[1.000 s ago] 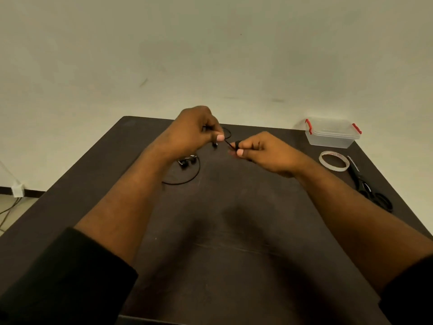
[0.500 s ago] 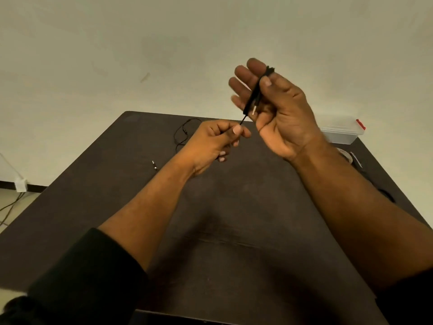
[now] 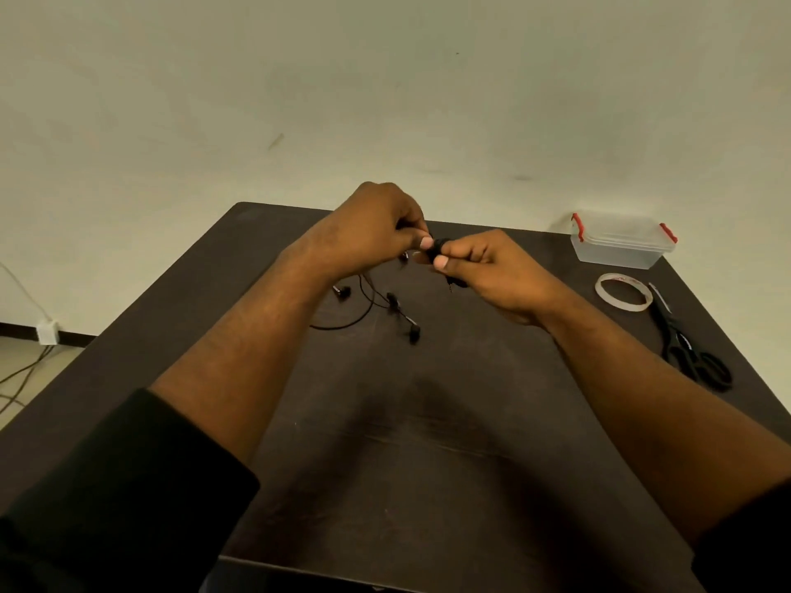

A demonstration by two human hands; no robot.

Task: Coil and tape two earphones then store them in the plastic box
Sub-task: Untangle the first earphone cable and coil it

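Pinching a small black coil of earphone cable (image 3: 437, 246), the left hand (image 3: 372, 233) and right hand (image 3: 492, 271) meet above the far half of the dark table (image 3: 428, 464). Both hands have fingers curled, thumbs pressed against the bundle; its plug end hangs just below the right hand. Loose cable and earbuds (image 3: 381, 310) trail from the left hand onto the table. At the far right corner stands the plastic box (image 3: 620, 246), lid on, red clips at its ends. Near it lies a tape roll (image 3: 623, 292), and scissors (image 3: 689, 348) rest beside the roll, toward the table's right edge.
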